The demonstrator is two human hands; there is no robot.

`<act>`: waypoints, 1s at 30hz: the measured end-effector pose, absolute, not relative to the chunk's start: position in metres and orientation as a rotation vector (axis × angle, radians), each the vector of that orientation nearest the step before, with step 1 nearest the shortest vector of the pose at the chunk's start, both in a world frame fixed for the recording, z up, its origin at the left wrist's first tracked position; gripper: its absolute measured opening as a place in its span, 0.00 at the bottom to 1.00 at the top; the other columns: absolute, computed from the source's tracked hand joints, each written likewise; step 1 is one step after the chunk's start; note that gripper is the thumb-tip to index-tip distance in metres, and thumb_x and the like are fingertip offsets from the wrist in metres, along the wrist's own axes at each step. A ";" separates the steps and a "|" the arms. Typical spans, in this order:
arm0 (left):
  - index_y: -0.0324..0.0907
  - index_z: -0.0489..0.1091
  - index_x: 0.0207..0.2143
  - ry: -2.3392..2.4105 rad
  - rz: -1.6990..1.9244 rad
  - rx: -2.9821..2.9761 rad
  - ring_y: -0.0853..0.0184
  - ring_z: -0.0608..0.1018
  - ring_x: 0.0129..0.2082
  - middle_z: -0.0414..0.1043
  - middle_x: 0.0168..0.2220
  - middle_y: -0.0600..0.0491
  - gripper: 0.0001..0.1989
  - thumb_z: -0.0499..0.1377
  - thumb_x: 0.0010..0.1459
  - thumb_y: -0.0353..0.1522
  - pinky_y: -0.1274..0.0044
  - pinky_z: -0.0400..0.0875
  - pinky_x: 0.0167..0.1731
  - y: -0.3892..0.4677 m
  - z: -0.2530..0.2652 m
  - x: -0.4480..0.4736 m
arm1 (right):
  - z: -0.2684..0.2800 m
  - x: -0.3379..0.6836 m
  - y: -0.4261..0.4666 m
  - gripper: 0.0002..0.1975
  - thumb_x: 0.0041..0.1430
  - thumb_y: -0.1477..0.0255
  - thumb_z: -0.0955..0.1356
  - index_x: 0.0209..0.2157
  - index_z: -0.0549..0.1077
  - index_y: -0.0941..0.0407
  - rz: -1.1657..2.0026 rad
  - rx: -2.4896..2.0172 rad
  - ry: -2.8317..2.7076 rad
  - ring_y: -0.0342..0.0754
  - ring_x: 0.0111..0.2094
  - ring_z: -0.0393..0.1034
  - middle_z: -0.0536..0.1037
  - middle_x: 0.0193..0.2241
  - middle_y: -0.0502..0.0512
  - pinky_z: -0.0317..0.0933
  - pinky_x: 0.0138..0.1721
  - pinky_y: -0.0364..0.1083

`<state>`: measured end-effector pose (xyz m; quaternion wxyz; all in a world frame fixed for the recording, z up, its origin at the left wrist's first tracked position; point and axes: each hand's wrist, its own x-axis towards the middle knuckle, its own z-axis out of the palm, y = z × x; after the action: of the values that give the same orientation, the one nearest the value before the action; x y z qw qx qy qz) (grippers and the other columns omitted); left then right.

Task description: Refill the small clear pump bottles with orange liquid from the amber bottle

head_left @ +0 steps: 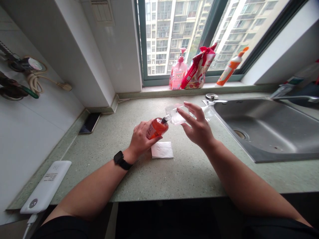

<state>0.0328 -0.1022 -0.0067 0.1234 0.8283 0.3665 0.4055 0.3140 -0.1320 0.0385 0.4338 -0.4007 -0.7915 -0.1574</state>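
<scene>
The grip of the left hand (142, 137) is wrapped around the orange bottle (159, 128), and the right hand (199, 127) seems to pinch the clear bottle (174, 117), both tops meeting above the table (149, 181). If either hand slips or tips too far, the bottles could part, and drips might wet the folded paper (162, 150).

Orange bottle (159, 128) partly behind the left grip (142, 135)
</scene>
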 end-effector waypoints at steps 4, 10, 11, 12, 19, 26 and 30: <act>0.46 0.64 0.70 1.064 1.189 2.419 0.51 0.77 0.55 0.75 0.56 0.42 0.40 0.64 0.65 0.57 0.58 0.72 0.57 -0.102 -0.007 0.033 | 0.039 0.314 -0.132 0.50 0.63 0.87 0.68 0.75 0.54 0.30 -0.396 -0.991 -1.980 0.61 0.69 0.66 0.62 0.72 0.54 0.73 0.65 0.66; 0.47 0.64 0.70 1.059 1.205 2.427 0.52 0.78 0.54 0.76 0.56 0.43 0.40 0.65 0.64 0.56 0.58 0.73 0.57 -0.102 -0.008 0.033 | 0.040 0.314 -0.132 0.50 0.63 0.88 0.68 0.75 0.54 0.31 -0.398 -0.993 -1.984 0.62 0.69 0.66 0.62 0.72 0.54 0.73 0.65 0.67; 0.47 0.64 0.70 1.060 1.205 2.428 0.52 0.78 0.54 0.76 0.56 0.43 0.40 0.65 0.64 0.56 0.58 0.73 0.56 -0.102 -0.008 0.033 | 0.040 0.314 -0.132 0.50 0.63 0.88 0.68 0.76 0.54 0.31 -0.398 -0.993 -1.986 0.62 0.69 0.66 0.62 0.72 0.54 0.72 0.65 0.67; 0.47 0.64 0.70 1.061 1.205 2.429 0.52 0.78 0.54 0.76 0.56 0.43 0.40 0.65 0.64 0.56 0.58 0.73 0.56 -0.102 -0.008 0.033 | 0.040 0.314 -0.133 0.51 0.63 0.88 0.68 0.76 0.54 0.31 -0.397 -0.991 -1.988 0.62 0.69 0.66 0.61 0.72 0.54 0.72 0.65 0.67; 0.47 0.64 0.70 1.060 1.207 2.433 0.52 0.78 0.54 0.76 0.56 0.43 0.39 0.65 0.64 0.56 0.58 0.73 0.56 -0.102 -0.007 0.032 | 0.041 0.314 -0.133 0.51 0.63 0.89 0.68 0.76 0.54 0.32 -0.402 -0.986 -1.999 0.62 0.70 0.65 0.61 0.72 0.55 0.72 0.66 0.67; 0.46 0.64 0.70 1.052 1.215 2.437 0.52 0.78 0.54 0.76 0.55 0.43 0.40 0.65 0.64 0.56 0.58 0.73 0.56 -0.102 -0.008 0.032 | 0.041 0.315 -0.133 0.51 0.62 0.89 0.67 0.76 0.54 0.33 -0.403 -0.980 -2.005 0.62 0.70 0.65 0.60 0.73 0.55 0.71 0.66 0.68; 0.46 0.64 0.70 1.057 1.214 2.448 0.52 0.78 0.54 0.76 0.55 0.43 0.40 0.65 0.64 0.56 0.59 0.73 0.55 -0.102 -0.008 0.032 | 0.042 0.314 -0.133 0.51 0.63 0.89 0.67 0.76 0.54 0.31 -0.391 -0.987 -2.005 0.62 0.70 0.65 0.60 0.73 0.54 0.72 0.66 0.68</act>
<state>0.0321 -0.1021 -0.0076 0.1057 0.8309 0.3587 0.4120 0.3143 -0.1329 0.0423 0.4227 -0.3942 -0.8010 -0.1561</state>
